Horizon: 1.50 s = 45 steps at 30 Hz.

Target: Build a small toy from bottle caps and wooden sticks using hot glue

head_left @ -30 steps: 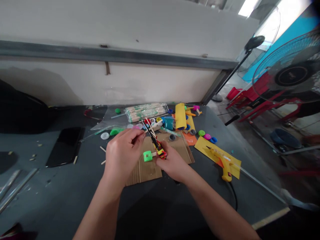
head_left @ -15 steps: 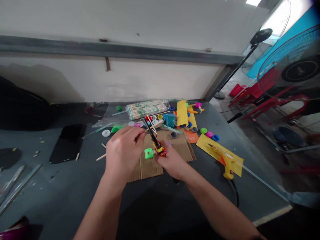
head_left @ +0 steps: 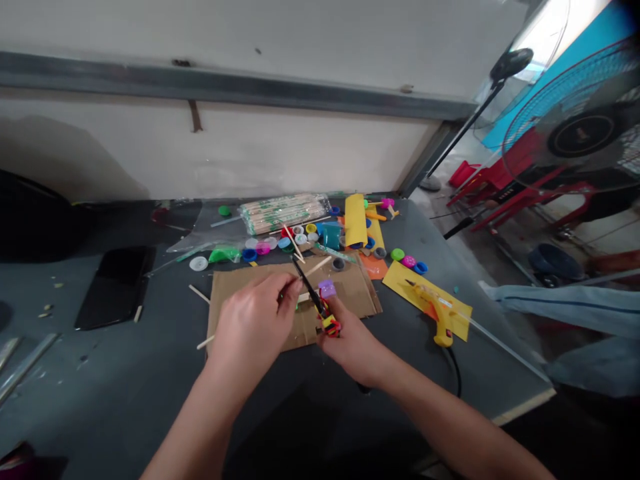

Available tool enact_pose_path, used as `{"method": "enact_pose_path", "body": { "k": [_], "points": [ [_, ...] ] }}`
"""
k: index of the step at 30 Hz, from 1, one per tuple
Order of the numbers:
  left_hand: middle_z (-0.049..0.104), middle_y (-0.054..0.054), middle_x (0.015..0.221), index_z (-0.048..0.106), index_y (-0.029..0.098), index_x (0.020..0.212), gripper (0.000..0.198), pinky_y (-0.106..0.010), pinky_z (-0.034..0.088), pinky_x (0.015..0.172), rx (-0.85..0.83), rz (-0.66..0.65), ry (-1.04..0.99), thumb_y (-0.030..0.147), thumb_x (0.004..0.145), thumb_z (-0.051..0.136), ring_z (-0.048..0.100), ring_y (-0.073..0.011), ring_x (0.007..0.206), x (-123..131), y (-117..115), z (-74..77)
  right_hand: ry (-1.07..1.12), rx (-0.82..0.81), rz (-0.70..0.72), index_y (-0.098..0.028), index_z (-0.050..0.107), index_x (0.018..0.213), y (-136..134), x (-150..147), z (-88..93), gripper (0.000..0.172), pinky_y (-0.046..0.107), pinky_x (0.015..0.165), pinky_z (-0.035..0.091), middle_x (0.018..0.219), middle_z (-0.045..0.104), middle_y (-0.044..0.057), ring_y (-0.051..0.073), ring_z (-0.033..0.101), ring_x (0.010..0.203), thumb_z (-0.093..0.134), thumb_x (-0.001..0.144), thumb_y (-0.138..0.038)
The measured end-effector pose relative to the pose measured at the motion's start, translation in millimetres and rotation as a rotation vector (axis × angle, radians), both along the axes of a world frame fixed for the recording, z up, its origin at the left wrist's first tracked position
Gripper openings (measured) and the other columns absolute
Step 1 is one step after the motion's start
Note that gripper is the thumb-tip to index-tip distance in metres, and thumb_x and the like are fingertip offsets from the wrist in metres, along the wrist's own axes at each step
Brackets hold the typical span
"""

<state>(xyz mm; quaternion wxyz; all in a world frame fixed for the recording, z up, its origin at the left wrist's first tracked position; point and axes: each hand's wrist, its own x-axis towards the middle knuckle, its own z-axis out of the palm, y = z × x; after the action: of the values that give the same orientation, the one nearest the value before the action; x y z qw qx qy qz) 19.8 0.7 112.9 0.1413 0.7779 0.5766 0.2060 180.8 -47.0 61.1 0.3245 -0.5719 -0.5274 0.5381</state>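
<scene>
My left hand (head_left: pixel 257 317) is closed in a pinch above the cardboard, its fingertips beside the blade; what they hold, if anything, is hidden. My right hand (head_left: pixel 355 343) is wrapped round a knife-like tool (head_left: pixel 327 319) with a long dark blade and a red, yellow and black grip. The blade points up and away, close to my left fingertips. Beneath both hands lies a brown cardboard sheet (head_left: pixel 367 293). A purple piece (head_left: pixel 327 288) sits on it, just beyond the grip. A pale wooden stick (head_left: pixel 319 265) lies past the blade tip.
Bottle caps (head_left: pixel 263 248) and a bag of wooden sticks (head_left: pixel 285 212) crowd the table's back. At right a yellow glue gun (head_left: pixel 436 307) rests on yellow card (head_left: pixel 463 319). A black phone (head_left: pixel 114 287) lies left. Beyond the table's right edge are a person's leg (head_left: pixel 575 310) and a fan (head_left: pixel 583 133).
Both hands sit slightly lower and further right in view. The green piece by my right hand is now mostly covered. A person's leg has come into view at the right.
</scene>
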Motion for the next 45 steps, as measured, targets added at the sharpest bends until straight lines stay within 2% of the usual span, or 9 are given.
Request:
{"method": "enact_pose_path", "body": {
  "k": [2, 5, 10, 14, 26, 45],
  "points": [
    [0.070, 0.000, 0.071, 0.068, 0.022, 0.081, 0.025, -0.026, 0.032, 0.055, -0.088, -0.023, 0.013, 0.030, 0.092, 0.047, 0.062, -0.0168, 0.064, 2.8, -2.5, -2.9, 0.011, -0.009, -0.021, -0.021, 0.048, 0.098, -7.7, 2.9, -4.5, 0.035, 0.025, 0.062, 0.035, 0.079, 0.051, -0.004, 0.012, 0.046, 0.069, 0.051, 0.064, -0.011],
    [0.072, 0.000, 0.074, 0.070, 0.023, 0.081, 0.025, -0.026, 0.033, 0.056, -0.160, 0.010, -0.018, 0.029, 0.091, 0.047, 0.062, -0.0169, 0.065, 6.5, -0.1, -8.5, 0.076, -0.075, -0.036, -0.021, 0.049, 0.099, -11.2, 5.6, -9.4, 0.037, 0.025, 0.061, 0.034, 0.075, 0.050, -0.005, 0.012, 0.044, 0.066, 0.052, 0.063, -0.013],
    [0.075, -0.002, 0.083, 0.074, 0.024, 0.085, 0.025, -0.027, 0.036, 0.061, -0.172, 0.040, -0.033, 0.030, 0.089, 0.050, 0.066, -0.0195, 0.076, 8.2, 4.9, -14.3, 0.219, -0.208, -0.002, -0.020, 0.050, 0.095, -7.6, 7.0, -5.9, 0.036, 0.026, 0.060, 0.031, 0.071, 0.047, -0.005, 0.012, 0.041, 0.062, 0.055, 0.059, -0.018],
    [0.075, -0.002, 0.085, 0.074, 0.024, 0.084, 0.025, -0.028, 0.037, 0.063, -0.157, 0.026, -0.031, 0.029, 0.089, 0.050, 0.067, -0.0206, 0.080, 7.7, 0.3, -15.1, 0.271, -0.249, -0.002, -0.020, 0.050, 0.091, -8.4, 5.5, -3.3, 0.036, 0.027, 0.061, 0.030, 0.070, 0.047, -0.005, 0.012, 0.040, 0.064, 0.055, 0.055, -0.019],
    [0.072, -0.002, 0.081, 0.071, 0.022, 0.078, 0.025, -0.029, 0.032, 0.060, -0.103, 0.018, 0.058, 0.024, 0.089, 0.048, 0.064, -0.0191, 0.075, 14.1, -5.7, -8.2, 0.299, -0.217, -0.043, -0.021, 0.045, 0.083, -13.8, -3.3, -4.9, 0.032, 0.025, 0.056, 0.027, 0.065, 0.041, -0.006, 0.012, 0.034, 0.061, 0.049, 0.051, -0.019],
    [0.067, -0.003, 0.068, 0.068, 0.023, 0.069, 0.030, -0.029, 0.025, 0.056, -0.176, 0.082, 0.092, 0.027, 0.089, 0.045, 0.058, -0.0187, 0.064, 7.6, -0.6, -11.3, 0.185, -0.144, -0.003, -0.022, 0.045, 0.081, -4.0, -9.5, -11.6, 0.028, 0.024, 0.052, 0.030, 0.066, 0.046, -0.005, 0.011, 0.040, 0.059, 0.051, 0.054, -0.015]
  ]
}}
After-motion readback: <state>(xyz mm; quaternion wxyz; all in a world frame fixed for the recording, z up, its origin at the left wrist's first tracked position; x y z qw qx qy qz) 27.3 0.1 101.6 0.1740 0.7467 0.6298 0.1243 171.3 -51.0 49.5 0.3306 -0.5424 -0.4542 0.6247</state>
